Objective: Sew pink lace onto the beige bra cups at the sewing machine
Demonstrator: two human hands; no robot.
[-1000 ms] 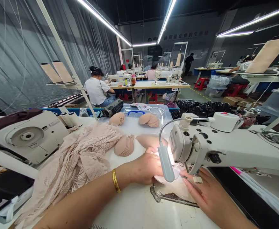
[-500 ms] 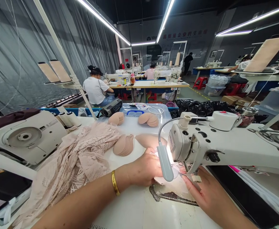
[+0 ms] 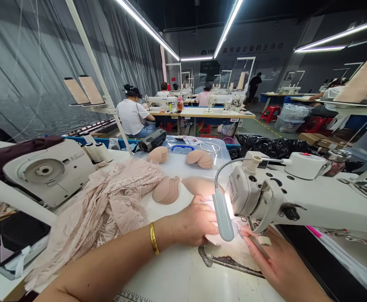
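My left hand (image 3: 197,222), wearing a gold bracelet (image 3: 153,238), is closed with its fingers curled on a pale pink fabric piece (image 3: 214,240) left of the needle area. The sewing machine (image 3: 271,193) stands over the work, and its grey lamp (image 3: 223,216) covers part of the fabric. My right hand (image 3: 273,256) reaches under the machine head, thumb and forefinger closed at the fabric's right edge. Its other fingers are partly hidden by the machine. Beyond my left hand lie a fanned stack of beige bra cup pads (image 3: 166,191) and a larger beige piece (image 3: 199,185).
Beige lace fabric (image 3: 114,197) heaps at the left beside another machine (image 3: 48,170). More pads (image 3: 200,159) rest on a clear plastic box lid (image 3: 177,167) behind. A dark phone-like device (image 3: 20,237) lies at far left. A co-worker in white (image 3: 131,113) sits ahead.
The view has shifted, so the scene sits slightly farther right and lower. Both hands stay by the needle on the pink fabric, with only small movement.
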